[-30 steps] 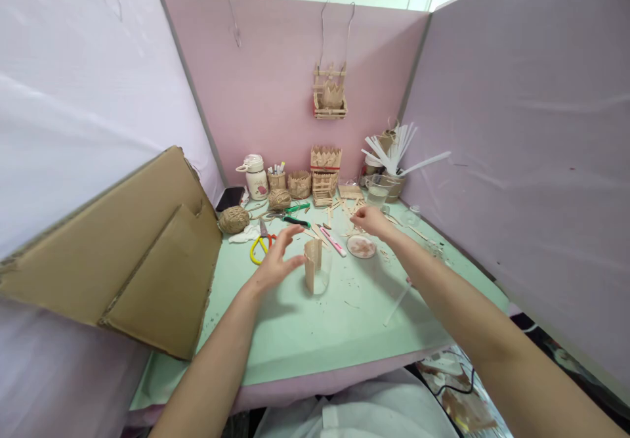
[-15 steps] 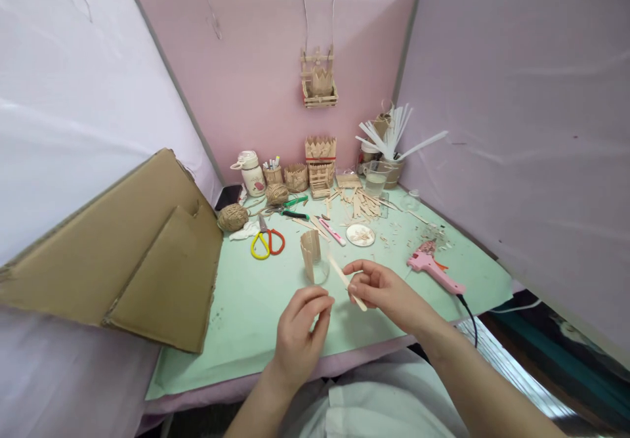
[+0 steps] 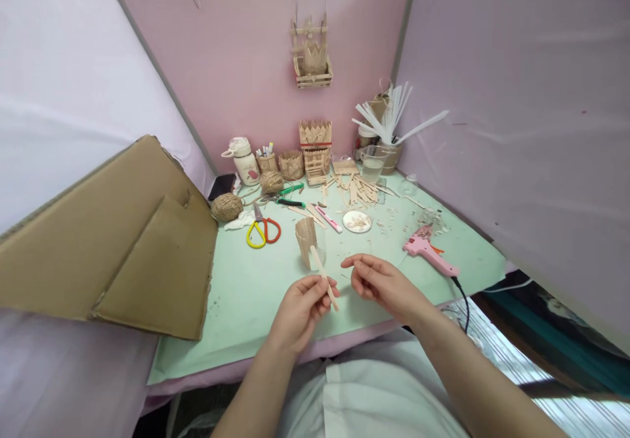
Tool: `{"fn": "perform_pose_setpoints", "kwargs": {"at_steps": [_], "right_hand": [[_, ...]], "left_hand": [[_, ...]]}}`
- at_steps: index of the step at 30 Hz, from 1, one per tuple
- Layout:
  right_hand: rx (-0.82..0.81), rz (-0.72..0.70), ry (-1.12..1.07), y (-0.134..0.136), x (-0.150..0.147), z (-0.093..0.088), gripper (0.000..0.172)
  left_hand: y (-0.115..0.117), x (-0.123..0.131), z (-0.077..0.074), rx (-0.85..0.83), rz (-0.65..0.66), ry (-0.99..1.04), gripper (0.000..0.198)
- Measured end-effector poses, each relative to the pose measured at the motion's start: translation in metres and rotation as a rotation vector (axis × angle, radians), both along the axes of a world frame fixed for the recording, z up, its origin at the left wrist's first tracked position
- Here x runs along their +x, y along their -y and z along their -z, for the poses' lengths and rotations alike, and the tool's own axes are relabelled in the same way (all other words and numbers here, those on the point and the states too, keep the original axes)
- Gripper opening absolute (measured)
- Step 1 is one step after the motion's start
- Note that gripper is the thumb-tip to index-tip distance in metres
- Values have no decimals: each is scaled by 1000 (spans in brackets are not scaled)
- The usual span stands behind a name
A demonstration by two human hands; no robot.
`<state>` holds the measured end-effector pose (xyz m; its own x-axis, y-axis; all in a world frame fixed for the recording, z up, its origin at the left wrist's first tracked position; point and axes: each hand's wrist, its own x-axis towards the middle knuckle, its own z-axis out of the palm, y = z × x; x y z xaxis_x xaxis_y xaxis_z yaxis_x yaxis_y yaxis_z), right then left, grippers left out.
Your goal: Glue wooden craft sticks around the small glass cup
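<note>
Near the front edge of the table [image 3: 246,320], the left hand [image 3: 300,310] has thumb and fingertips closed in a light pinch on the lower part of a wooden craft stick [image 3: 322,274], which slants up and away over the mat. The right hand [image 3: 381,284] sits just beside it, fingers loosely curled and thumb near the forefinger, with nothing visible in its grasp. Because the pinch sits low on the stick, the long free end could probably swing or slip out. That end points toward the stick-clad glass [image 3: 310,251] standing just beyond, so a careless tilt might knock it or loosen its slats. To the right lies a pink glue gun [image 3: 427,253], its cord trailing off the near edge where a sleeve or wrist could snag it. Farther back are yellow-and-red scissors [image 3: 263,233], a pink cutter [image 3: 329,219], a small dish [image 3: 357,221], a scatter of loose sticks [image 3: 357,192] and a ball of twine [image 3: 226,207]. A leaning sheet of cardboard [image 3: 113,241] crowds the left side.
</note>
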<state>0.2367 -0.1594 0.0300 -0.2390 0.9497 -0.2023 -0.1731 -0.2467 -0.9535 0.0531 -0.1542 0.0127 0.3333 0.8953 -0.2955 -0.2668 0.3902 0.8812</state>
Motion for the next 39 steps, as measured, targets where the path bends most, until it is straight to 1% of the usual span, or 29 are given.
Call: {"fn": "perform_pose_setpoints", "kwargs": {"at_steps": [1,3,6,9,13,15,18,21,23,25,27,29,31,32,34,37,39], "right_hand": [[8,-5,34,0,0,2,41],[9,-53,85,1,-1,5,42],[1,-135,93,3,-5,8,42],[1,-186,41,5,-10,11,40],[-12,-183,-31,5,-16,17,34],[10,-147,21,5,-18,18,30],[126,-42,217,8,-19,18,18],[347,61,459,11,-19,20,9],[505,89,606,12,-19,23,9],[630,93,723,14,-19,25,11],[712,85,803,15,-19,27,13],[755,78,849,16,-15,26,14],[766,124,884,14,-4,24,17],[754,172,912,13,5,22,20],[697,315,1012,9,29,18,24],[577,534,1280,3,75,18,28],[500,573,1474,1,103,24,33]], "left_hand": [[-1,0,-1,-58,-30,57,34],[-3,1,0,-86,-89,111,36],[-3,5,2,-52,-140,133,36],[0,10,5,-20,-156,131,35],[5,14,6,12,-167,117,35],[6,13,5,35,-227,94,36],[5,9,2,100,-396,74,36],[2,3,0,161,-517,71,36],[0,1,1,184,-540,55,34],[0,-1,4,190,-541,33,32],[0,-2,8,195,-540,16,30],[2,-4,12,211,-551,5,28],[3,-7,16,232,-579,-6,27],[4,-8,18,242,-597,-15,26],[5,-13,22,259,-627,-42,25],[6,-20,31,284,-656,-99,24],[7,-23,37,300,-670,-147,24]]}}
